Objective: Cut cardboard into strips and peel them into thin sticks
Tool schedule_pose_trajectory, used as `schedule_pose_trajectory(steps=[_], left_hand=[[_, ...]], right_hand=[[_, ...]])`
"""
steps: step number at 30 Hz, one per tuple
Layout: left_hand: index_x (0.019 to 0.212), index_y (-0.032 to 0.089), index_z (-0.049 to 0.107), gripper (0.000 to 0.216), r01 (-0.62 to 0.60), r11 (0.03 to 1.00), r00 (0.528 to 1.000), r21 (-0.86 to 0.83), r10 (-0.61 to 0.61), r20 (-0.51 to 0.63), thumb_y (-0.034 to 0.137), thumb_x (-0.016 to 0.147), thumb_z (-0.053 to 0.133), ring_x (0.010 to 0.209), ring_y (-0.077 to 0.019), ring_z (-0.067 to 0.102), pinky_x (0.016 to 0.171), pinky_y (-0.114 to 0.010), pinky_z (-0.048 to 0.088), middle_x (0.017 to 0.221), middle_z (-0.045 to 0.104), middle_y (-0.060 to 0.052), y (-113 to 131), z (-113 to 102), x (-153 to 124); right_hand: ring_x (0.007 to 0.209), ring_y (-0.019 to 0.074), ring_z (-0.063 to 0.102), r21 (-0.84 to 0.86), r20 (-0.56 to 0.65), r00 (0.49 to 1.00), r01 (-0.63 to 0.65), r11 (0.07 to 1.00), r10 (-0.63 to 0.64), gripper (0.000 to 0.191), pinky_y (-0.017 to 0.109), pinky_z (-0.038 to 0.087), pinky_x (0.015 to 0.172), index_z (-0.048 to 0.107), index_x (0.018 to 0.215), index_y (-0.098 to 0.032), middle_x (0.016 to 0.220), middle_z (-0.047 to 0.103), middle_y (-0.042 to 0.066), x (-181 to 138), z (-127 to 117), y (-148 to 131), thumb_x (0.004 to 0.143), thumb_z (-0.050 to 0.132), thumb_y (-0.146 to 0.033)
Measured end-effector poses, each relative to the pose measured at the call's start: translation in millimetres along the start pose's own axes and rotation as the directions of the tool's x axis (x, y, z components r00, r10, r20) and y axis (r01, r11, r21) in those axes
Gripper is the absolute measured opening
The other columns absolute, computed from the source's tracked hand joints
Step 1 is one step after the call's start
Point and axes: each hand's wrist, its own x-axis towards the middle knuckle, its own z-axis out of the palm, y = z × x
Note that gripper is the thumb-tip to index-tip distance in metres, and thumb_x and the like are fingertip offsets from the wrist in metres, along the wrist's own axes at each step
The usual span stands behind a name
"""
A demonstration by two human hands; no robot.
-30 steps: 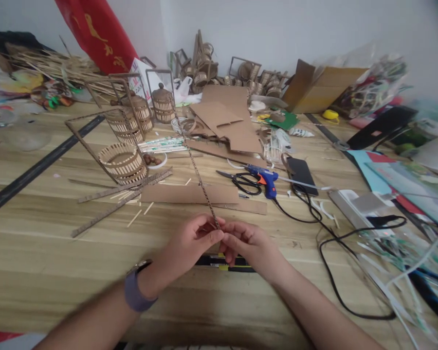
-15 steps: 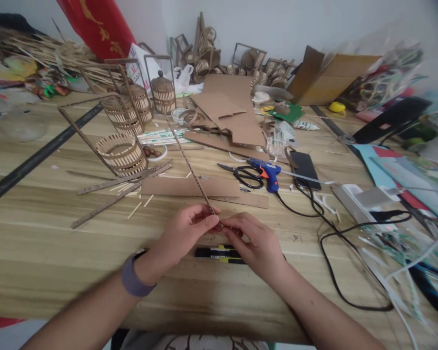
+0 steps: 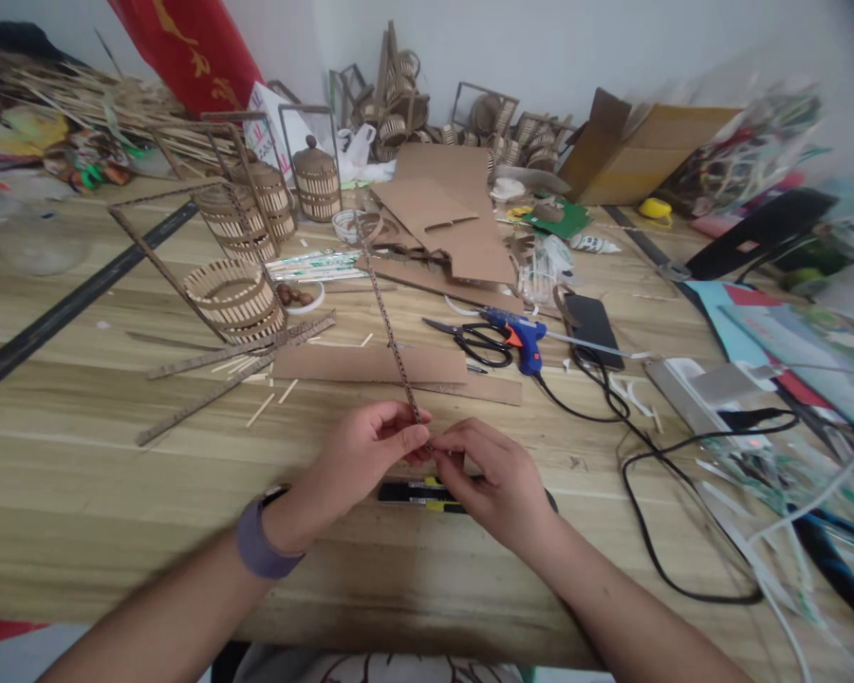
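A thin corrugated cardboard strip (image 3: pixel 391 332) slants up and away from my hands over the table. Near its lower end, my left hand (image 3: pixel 370 446) pinches it between thumb and fingers. My right hand (image 3: pixel 494 479) closes its thumb and fingertips on the same end, close against the left fingertips. Under the hands lies a black and yellow utility knife (image 3: pixel 405 492), partly covered by my right hand. Flat cardboard pieces (image 3: pixel 370 364) lie just beyond the hands. To the left, two cardboard strips (image 3: pixel 206 403) rest across small wooden sticks (image 3: pixel 262 408).
An open slatted bucket (image 3: pixel 232 299) with a tall handle stands at left, lidded ones (image 3: pixel 317 180) behind it. Black scissors (image 3: pixel 488 343), a blue glue gun (image 3: pixel 523 337) and a phone (image 3: pixel 594 330) lie right of centre. A cable loops near a power strip (image 3: pixel 712 403).
The far end of the cardboard strip has swung to the right, so the strip stands steeper in view. Both hands keep nearly the same place and grip.
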Motion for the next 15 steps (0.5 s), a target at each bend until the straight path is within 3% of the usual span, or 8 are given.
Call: schedule_pose_trajectory(steps=[15], left_hand=[[0.093, 0.016, 0.065, 0.028, -0.056, 0.981, 0.996, 0.188, 0.068, -0.055, 0.042, 0.081, 0.064, 0.073, -0.0176, 0.064, 0.07, -0.03, 0.051, 0.076, 0.067, -0.002, 2.8, 1.7, -3.3]], right_hand=[[0.062, 0.0139, 0.06, -0.007, 0.023, 0.998, -0.065, 0.998, 0.065, 0.018, 0.025, 0.046, 0.057, 0.066, 0.081, -0.022, 0.069, 0.066, 0.001, 0.2, 0.4, -0.4, 0.087, 0.052, -0.012]])
